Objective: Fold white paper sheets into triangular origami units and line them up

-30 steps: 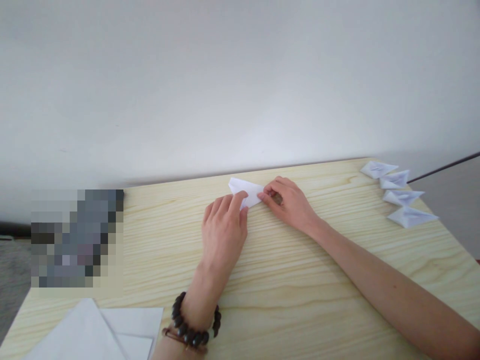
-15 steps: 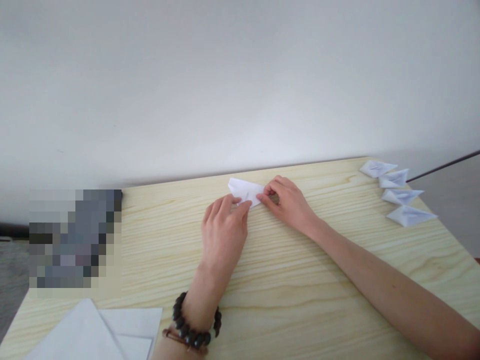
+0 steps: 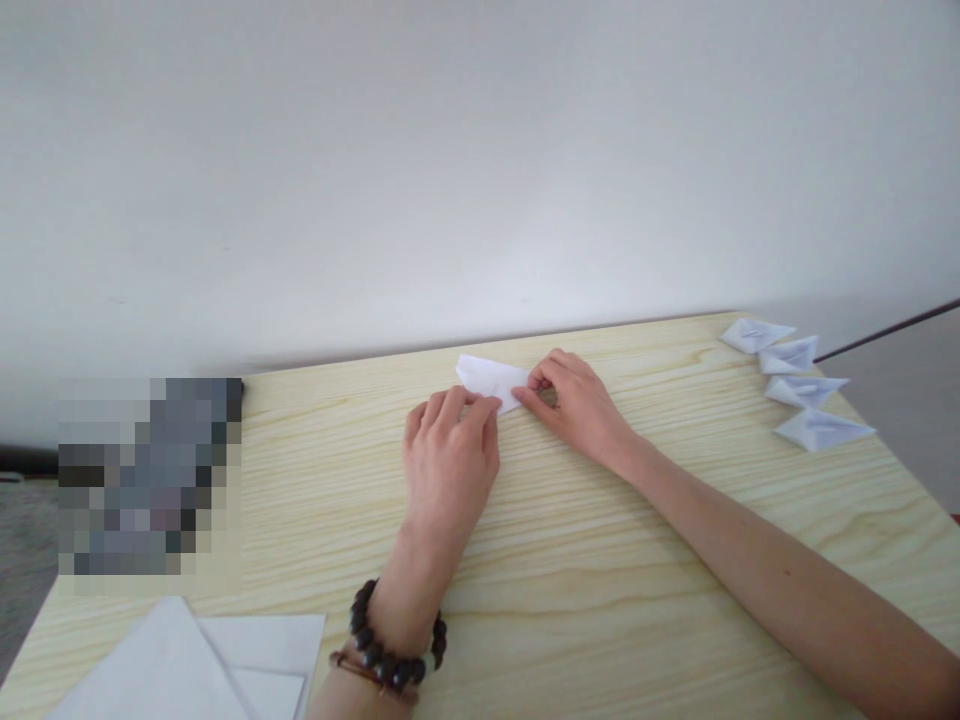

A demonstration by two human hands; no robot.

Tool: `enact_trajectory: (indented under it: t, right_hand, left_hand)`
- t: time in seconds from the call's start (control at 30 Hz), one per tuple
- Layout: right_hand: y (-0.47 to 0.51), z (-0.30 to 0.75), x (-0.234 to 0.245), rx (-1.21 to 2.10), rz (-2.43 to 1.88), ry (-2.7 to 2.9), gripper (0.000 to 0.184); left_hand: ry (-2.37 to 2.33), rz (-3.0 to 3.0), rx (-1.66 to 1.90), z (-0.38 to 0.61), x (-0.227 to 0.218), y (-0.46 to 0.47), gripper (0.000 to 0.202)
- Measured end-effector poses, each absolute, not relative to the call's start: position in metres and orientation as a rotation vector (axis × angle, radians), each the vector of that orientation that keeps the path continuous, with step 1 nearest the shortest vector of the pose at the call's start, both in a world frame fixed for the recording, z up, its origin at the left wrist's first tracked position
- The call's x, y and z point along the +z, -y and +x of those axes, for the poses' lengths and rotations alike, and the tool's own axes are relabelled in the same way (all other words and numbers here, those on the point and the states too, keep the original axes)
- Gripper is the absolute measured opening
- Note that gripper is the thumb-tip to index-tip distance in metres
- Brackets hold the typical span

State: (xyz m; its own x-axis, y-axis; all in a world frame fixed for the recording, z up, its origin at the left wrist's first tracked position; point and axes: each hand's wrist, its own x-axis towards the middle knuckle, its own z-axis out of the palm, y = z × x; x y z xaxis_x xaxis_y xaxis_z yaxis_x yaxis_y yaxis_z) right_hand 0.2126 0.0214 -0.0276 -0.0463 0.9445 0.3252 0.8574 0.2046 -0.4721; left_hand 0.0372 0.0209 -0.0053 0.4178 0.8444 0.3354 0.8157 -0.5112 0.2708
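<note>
Just white folded paper (image 3: 491,380) (small, creased, pointed).

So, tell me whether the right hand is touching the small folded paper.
Touching. The head view shows the right hand pinching the right end of the small folded paper, with no gap between them.
</note>
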Motion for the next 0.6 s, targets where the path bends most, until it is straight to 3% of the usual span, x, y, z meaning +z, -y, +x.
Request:
enact_trajectory:
  t: [0.6]
  right_hand:
    - [-0.0219, 0.2121, -0.0281, 0.216, -1.682, 1.901, 0.016]
  left_hand:
    - [-1.572, 2.464, 0.637, 0.0399, -0.0036, -0.0242, 0.016]
